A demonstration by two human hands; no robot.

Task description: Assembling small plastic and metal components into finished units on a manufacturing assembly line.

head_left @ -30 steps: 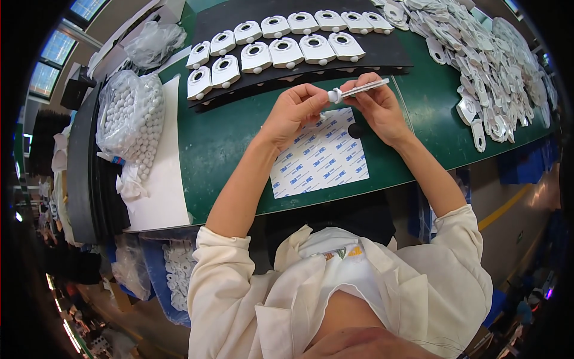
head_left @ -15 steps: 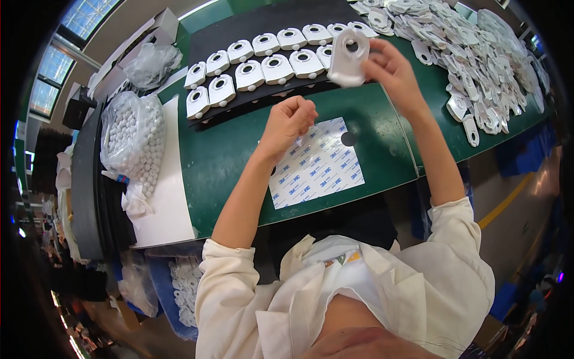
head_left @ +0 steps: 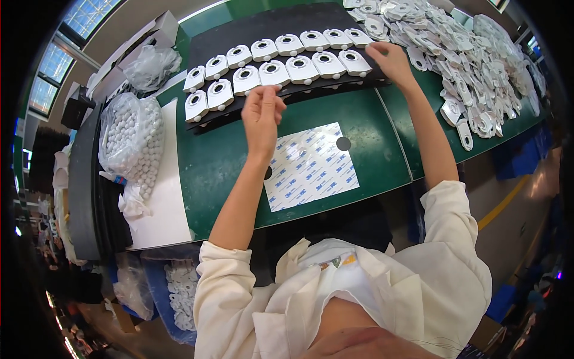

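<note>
large blue brand lettering (head_left: 310, 176) repeated in slanting rows, printed across 1 white sheet (head_left: 314, 166)

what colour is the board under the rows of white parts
The board is black, best seen in the head view.

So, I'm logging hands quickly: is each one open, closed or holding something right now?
Left hand: fingers curled; whether it holds anything cannot be told.
Right hand: loosely open, nothing visible in it, near the white parts.
</note>
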